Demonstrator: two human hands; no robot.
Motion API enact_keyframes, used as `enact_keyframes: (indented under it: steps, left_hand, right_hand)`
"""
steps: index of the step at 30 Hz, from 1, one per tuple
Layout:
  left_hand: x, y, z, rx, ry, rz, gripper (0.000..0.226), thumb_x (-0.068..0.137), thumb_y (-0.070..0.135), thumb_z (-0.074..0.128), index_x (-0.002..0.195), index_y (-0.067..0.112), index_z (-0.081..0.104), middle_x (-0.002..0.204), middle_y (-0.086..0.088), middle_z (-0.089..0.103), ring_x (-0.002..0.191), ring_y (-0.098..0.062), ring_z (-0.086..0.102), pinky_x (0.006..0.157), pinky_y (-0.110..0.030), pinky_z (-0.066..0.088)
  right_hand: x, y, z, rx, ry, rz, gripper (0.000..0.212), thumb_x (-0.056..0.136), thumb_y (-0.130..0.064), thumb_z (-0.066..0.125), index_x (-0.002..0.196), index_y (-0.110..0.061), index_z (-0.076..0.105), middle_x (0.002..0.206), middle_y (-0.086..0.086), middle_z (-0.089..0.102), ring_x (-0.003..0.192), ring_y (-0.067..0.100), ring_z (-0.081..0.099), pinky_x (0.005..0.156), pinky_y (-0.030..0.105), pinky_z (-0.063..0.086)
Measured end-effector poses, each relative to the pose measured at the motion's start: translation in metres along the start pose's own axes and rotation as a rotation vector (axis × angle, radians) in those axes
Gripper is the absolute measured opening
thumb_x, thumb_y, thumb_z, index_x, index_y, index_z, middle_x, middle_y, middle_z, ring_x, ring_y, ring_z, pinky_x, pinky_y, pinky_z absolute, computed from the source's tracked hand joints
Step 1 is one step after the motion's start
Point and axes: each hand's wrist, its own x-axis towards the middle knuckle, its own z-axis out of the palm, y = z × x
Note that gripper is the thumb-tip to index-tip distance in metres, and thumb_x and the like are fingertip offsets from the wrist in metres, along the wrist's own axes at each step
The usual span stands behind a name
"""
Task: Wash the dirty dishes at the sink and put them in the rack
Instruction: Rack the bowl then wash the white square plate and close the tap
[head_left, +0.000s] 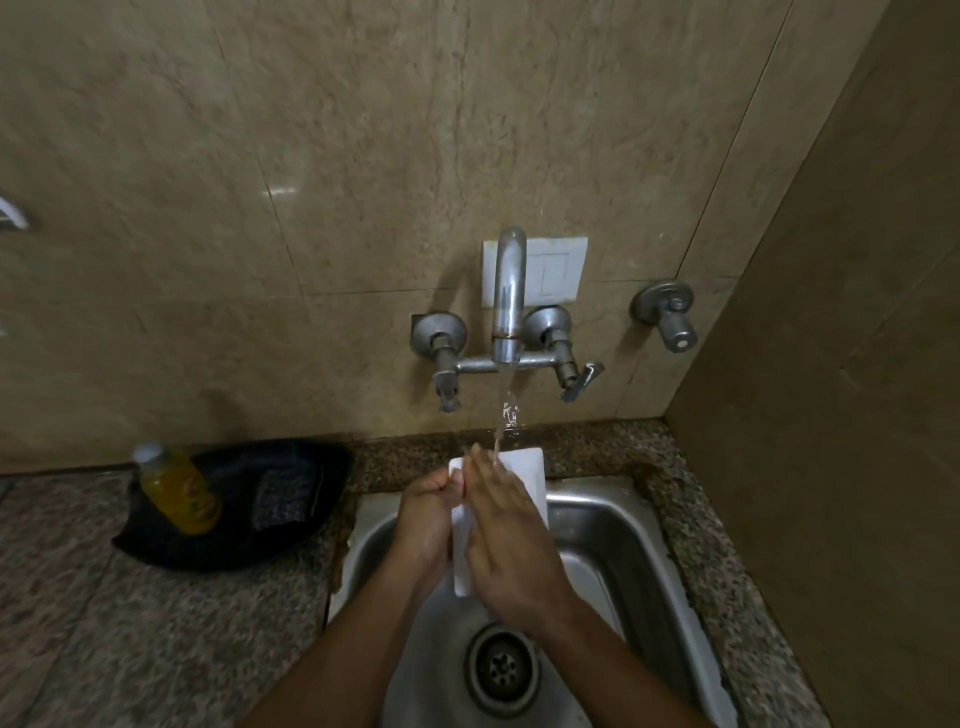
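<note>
A white rectangular dish (530, 475) is held over the steel sink (613, 525), under the running tap (506, 296). My left hand (428, 512) grips its left edge, thumb on the rim. Lying flat across the dish's face is my right hand (506, 540), fingers together, with the water stream landing on the fingertips. Most of the dish is hidden behind both hands. No rack is in view.
On the granite counter at left lies a black tray (171, 545) holding a yellow soap bottle (179, 493) and a dark scrub pad (283, 499). The sink drain (501, 670) is below my wrists. A spare valve (667, 314) and a side wall stand at right.
</note>
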Motion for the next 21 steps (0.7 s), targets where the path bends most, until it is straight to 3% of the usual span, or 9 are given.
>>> enact_keyframes:
  steps: [4,8,12,15,19,21]
  left_hand:
    - [0.002,0.0,-0.005,0.018,0.005,0.004,0.026,0.1,0.017,0.052,0.093,0.006,0.073,0.095,-0.02,0.075,0.09,-0.037,0.068,0.091,-0.059,0.05]
    - [0.003,0.004,-0.002,0.01,-0.011,0.002,0.029,0.102,0.014,0.047,0.095,0.01,0.075,0.096,-0.012,0.077,0.092,-0.027,0.072,0.089,-0.042,0.055]
    - [0.004,0.006,0.003,0.054,-0.053,0.009,0.027,0.1,0.013,0.049,0.097,0.008,0.075,0.1,-0.019,0.075,0.103,-0.042,0.067,0.098,-0.053,0.05]
    - [0.002,0.009,0.005,0.024,-0.083,0.015,0.028,0.101,0.011,0.046,0.11,0.005,0.072,0.108,-0.017,0.073,0.108,-0.034,0.067,0.1,-0.046,0.049]
    - [-0.002,0.006,0.011,0.024,-0.093,-0.036,0.027,0.101,0.013,0.048,0.096,0.006,0.074,0.104,-0.021,0.073,0.097,-0.037,0.067,0.096,-0.053,0.048]
    - [-0.002,0.006,0.016,0.016,-0.084,-0.048,0.03,0.101,0.015,0.048,0.094,0.011,0.077,0.104,-0.017,0.074,0.099,-0.033,0.069,0.097,-0.05,0.051]
  right_hand:
    - [0.0,0.017,-0.006,-0.023,0.045,0.158,0.072,0.087,-0.033,0.022,0.157,-0.015,0.013,0.16,-0.008,0.0,0.15,0.008,0.0,0.123,0.036,0.011]
    - [-0.002,-0.004,0.003,0.009,-0.012,-0.014,0.075,0.084,-0.029,0.03,0.156,-0.015,0.016,0.164,-0.001,0.007,0.15,0.007,0.001,0.123,0.03,0.006]
    - [0.005,0.009,-0.003,0.016,0.064,0.109,0.075,0.083,-0.033,0.026,0.156,-0.02,0.018,0.162,-0.008,0.01,0.15,0.007,0.008,0.122,0.036,0.014]
    - [0.001,0.005,-0.008,0.013,-0.012,-0.006,0.074,0.084,-0.031,0.029,0.156,-0.02,0.018,0.164,-0.007,0.008,0.15,0.004,0.001,0.122,0.027,0.004]
    - [-0.002,0.024,-0.019,-0.019,0.073,0.112,0.071,0.084,-0.031,0.026,0.155,-0.023,0.021,0.161,-0.011,0.012,0.15,0.008,0.007,0.122,0.04,0.016]
    - [-0.006,0.012,-0.018,0.011,0.038,0.05,0.071,0.086,-0.023,0.035,0.155,-0.02,0.017,0.161,-0.01,0.01,0.15,0.004,0.005,0.123,0.033,0.01]
